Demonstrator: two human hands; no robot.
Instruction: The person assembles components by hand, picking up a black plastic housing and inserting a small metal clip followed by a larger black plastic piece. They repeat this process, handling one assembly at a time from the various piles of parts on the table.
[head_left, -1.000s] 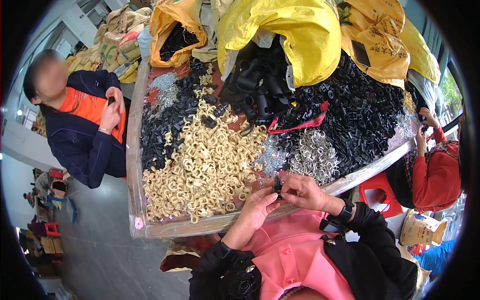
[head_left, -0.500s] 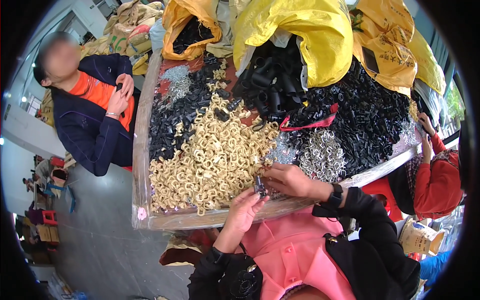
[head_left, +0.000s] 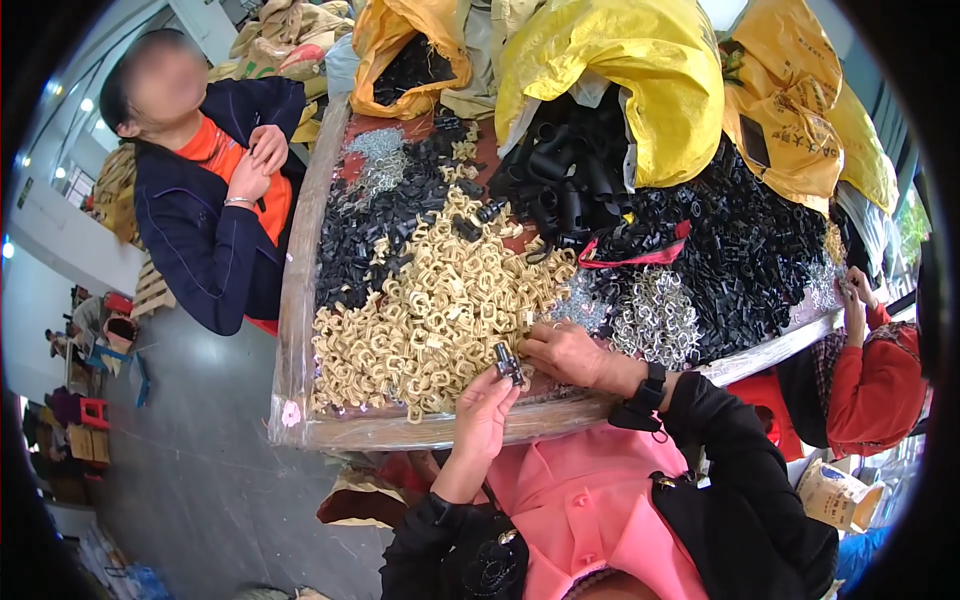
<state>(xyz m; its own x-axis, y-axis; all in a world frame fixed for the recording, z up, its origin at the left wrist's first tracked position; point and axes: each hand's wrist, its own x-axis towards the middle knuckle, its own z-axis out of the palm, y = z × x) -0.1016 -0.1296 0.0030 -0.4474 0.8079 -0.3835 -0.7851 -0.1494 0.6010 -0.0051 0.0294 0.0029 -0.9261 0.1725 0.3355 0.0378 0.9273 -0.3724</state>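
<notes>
My left hand (head_left: 484, 410) pinches a small black plastic fitting (head_left: 508, 365) between thumb and fingertips, just above the table's near edge. The fitting is tilted, with its top leaning left. To its right, my right hand (head_left: 568, 352) has its fingers bent together at the near right border of a heap of beige plastic clips (head_left: 430, 320). What those fingers hold, if anything, is hidden. Beyond that hand lie small silvery pieces (head_left: 582, 305) and a pile of shiny metal rings (head_left: 655, 325).
Black plastic parts (head_left: 750, 260) cover the table's right side; larger black tubes (head_left: 560, 185) spill from a yellow sack (head_left: 620, 80). A wooden rim (head_left: 380, 432) edges the table. One person (head_left: 215, 200) is at the left, another in red (head_left: 875, 375) at the right.
My right hand's fingers have moved away from the black fitting toward the beige clips. The fitting has tipped in my left hand. The whole view has shifted slightly.
</notes>
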